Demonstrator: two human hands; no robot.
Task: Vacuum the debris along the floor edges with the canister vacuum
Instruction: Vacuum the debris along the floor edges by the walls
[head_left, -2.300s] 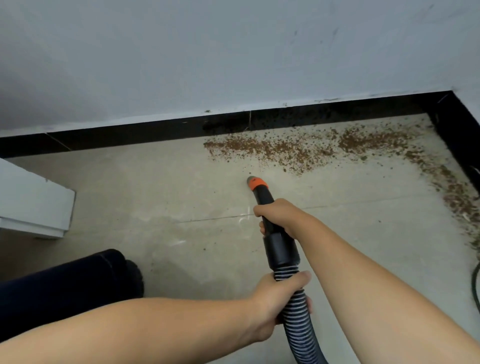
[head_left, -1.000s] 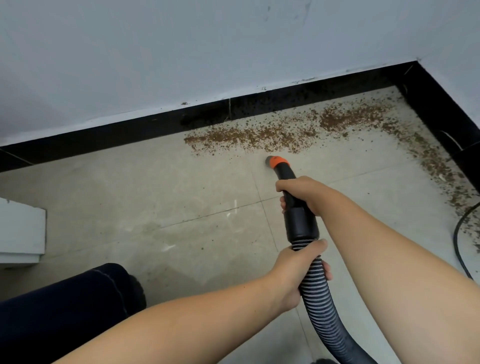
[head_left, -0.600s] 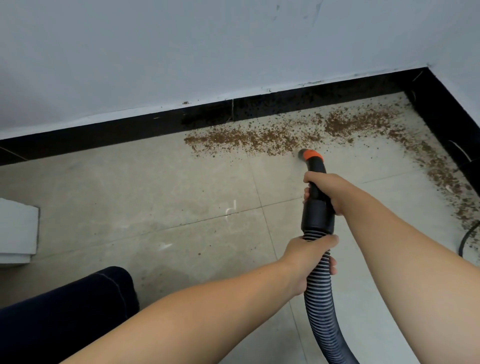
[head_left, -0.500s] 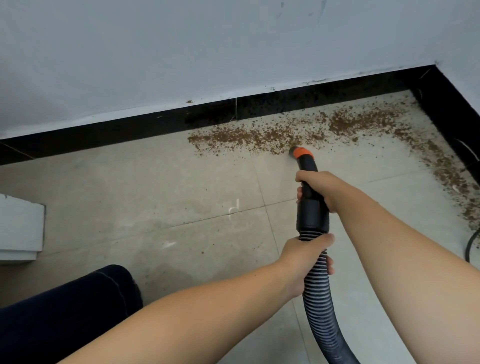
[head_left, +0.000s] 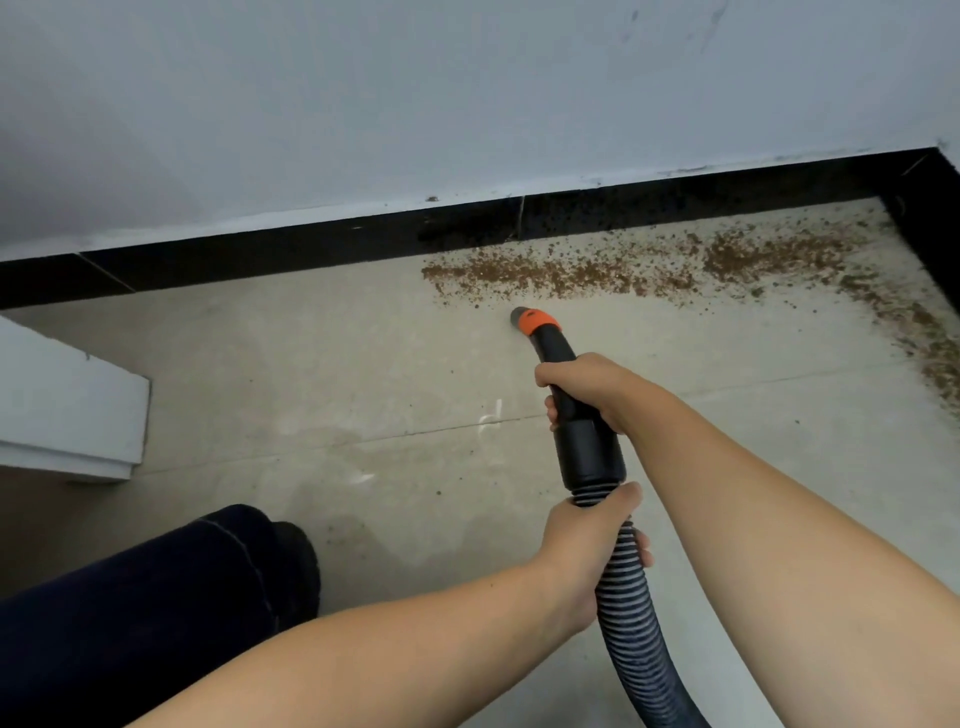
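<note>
A band of brown debris (head_left: 587, 275) lies on the tiled floor along the black baseboard (head_left: 311, 249) and continues round the right corner (head_left: 924, 338). The vacuum's black handle tube ends in an orange-ringed nozzle (head_left: 530, 321) that sits on the floor just below the band's left part. My right hand (head_left: 587, 387) grips the handle tube. My left hand (head_left: 592, 545) grips the ribbed grey hose (head_left: 634, 623) just behind the black cuff. The canister itself is out of view.
A white block (head_left: 67, 415) stands on the floor at the left. My dark-trousered leg and shoe (head_left: 208, 582) are at lower left. The white wall (head_left: 467, 104) rises behind the baseboard, and a second baseboard runs down the right edge.
The nozzle has slid left and a little back from the debris band's middle to just below its left part. Both hands kept their grip. The view shifted slightly.
</note>
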